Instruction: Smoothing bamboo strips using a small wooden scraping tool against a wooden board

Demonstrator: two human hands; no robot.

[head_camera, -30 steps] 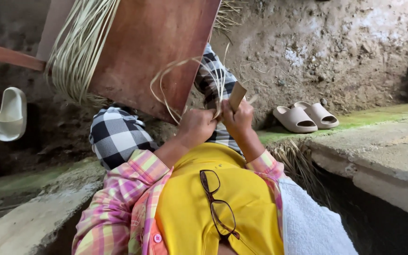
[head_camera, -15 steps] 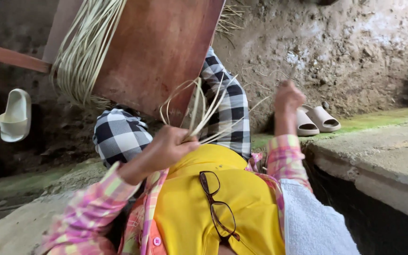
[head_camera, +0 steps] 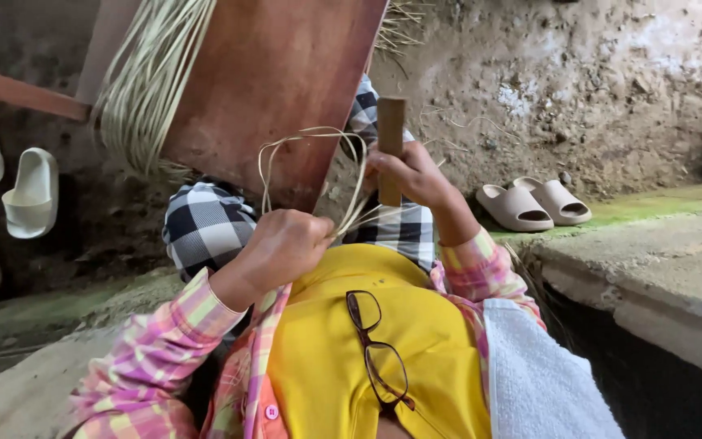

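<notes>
My left hand (head_camera: 282,248) is closed around a small bundle of pale grass strands (head_camera: 312,154) that loop up in front of a reddish wooden board (head_camera: 274,73). My right hand (head_camera: 416,175) grips a short upright wooden stick (head_camera: 391,130) just right of the strands, which run past it. Both hands are close together above my knees in black-and-white checked cloth (head_camera: 205,223). I wear a pink plaid shirt over a yellow top, with folded glasses (head_camera: 379,354) hanging on it.
A thick hank of pale grass (head_camera: 144,89) hangs over the board's left side. Beige slippers (head_camera: 534,203) sit by a mud wall at right; white slippers (head_camera: 30,191) lie at left. A concrete ledge (head_camera: 652,252) runs at right. A white towel (head_camera: 542,374) lies beside me.
My right hand, which swung out to the right half a second ago, has come back beside the strands with the stick upright. My left hand keeps its hold on the looped strands.
</notes>
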